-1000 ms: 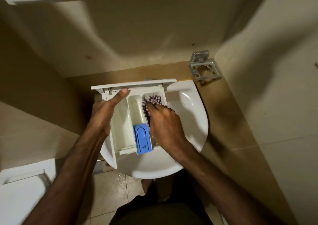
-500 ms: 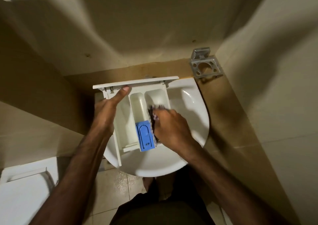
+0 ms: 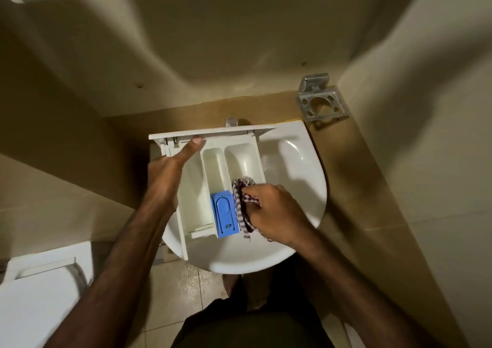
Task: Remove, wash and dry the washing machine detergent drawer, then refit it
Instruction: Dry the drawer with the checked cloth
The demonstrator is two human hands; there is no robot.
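Observation:
The white detergent drawer (image 3: 213,171) lies over the white sink (image 3: 300,177), front panel towards the wall. A blue softener insert (image 3: 224,214) sits at its near end. My left hand (image 3: 166,177) grips the drawer's left wall, thumb stretched up to the front panel. My right hand (image 3: 277,211) holds a checked cloth (image 3: 243,206) bunched in its fingers and presses it into the near end of the right compartment, beside the blue insert.
A metal toothbrush holder (image 3: 320,102) is fixed in the wall corner behind the sink. The tap (image 3: 231,121) peeks out behind the drawer's panel. A white toilet lid (image 3: 34,302) is at the lower left. Wet floor tiles (image 3: 191,286) lie below the sink.
My right hand has dragged the cloth from the far end of the right compartment back to its near end. The left hand keeps its grip.

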